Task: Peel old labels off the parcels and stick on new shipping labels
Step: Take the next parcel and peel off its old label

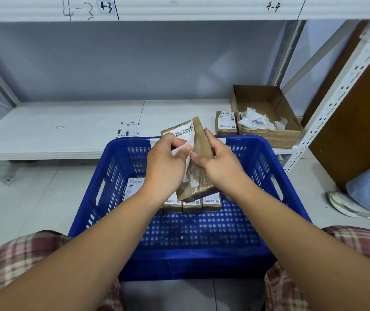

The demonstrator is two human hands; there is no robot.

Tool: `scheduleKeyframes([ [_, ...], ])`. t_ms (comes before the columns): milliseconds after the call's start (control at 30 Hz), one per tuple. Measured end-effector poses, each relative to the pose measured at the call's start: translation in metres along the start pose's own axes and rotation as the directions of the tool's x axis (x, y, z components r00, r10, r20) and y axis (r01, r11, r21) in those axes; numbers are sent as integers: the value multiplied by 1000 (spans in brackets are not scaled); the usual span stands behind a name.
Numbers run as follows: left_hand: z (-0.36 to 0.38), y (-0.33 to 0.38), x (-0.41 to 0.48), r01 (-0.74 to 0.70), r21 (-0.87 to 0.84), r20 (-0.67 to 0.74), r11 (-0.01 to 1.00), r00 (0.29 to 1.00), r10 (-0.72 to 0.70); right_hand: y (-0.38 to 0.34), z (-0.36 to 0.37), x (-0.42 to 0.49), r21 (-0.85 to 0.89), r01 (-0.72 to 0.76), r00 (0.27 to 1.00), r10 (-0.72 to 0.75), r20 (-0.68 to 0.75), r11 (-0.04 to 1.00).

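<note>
old label part-peeled. the parcel [199, 140], a flat brown packet, is held tilted above the blue crate [202, 261], its top end toward twelve o'clock. the right hand [220, 162] grips the packet's three o'clock edge, fingers curled round it. the left hand [166, 162] pinches the loose edge of the white label [182, 132] between thumb and fingers. the label's lower part is lifted; its upper part, toward eleven o'clock, lies stuck on the packet.

to do the step well, the pull is best kept slow and low, folded back close along the paper face toward eleven o'clock. that way the label should come off whole, and the brown wrapping, creased at its six o'clock end, should not tear. the right hand should brace the packet near the peel line.

the scrap probably belongs in the cardboard box [287, 135] at two o'clock on the shelf [56, 131], where crumpled paper [256, 122] lies. what looks like a sheet of fresh labels [129, 129] lies at ten o'clock.
</note>
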State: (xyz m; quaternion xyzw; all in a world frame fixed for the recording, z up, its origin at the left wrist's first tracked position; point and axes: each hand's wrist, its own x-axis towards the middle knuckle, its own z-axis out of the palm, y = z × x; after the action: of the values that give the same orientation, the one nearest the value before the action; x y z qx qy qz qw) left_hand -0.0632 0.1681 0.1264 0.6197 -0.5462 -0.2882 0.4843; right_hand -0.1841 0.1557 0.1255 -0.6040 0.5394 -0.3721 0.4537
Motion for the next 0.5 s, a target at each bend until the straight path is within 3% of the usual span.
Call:
scheduleKeyframes([
  [233,-7,7,4,9,-67,-22,998,1000,-11,-5,-2,6,142,-54,997,45,59,988],
  [433,-6,2,9,111,-168,-55,979,991,-122,-2,-2,8,251,-157,980,118,162,955],
  [500,-6,1,7,99,-131,-74,986,991,-110,1,-1,8,247,-172,976,130,175,954],
])
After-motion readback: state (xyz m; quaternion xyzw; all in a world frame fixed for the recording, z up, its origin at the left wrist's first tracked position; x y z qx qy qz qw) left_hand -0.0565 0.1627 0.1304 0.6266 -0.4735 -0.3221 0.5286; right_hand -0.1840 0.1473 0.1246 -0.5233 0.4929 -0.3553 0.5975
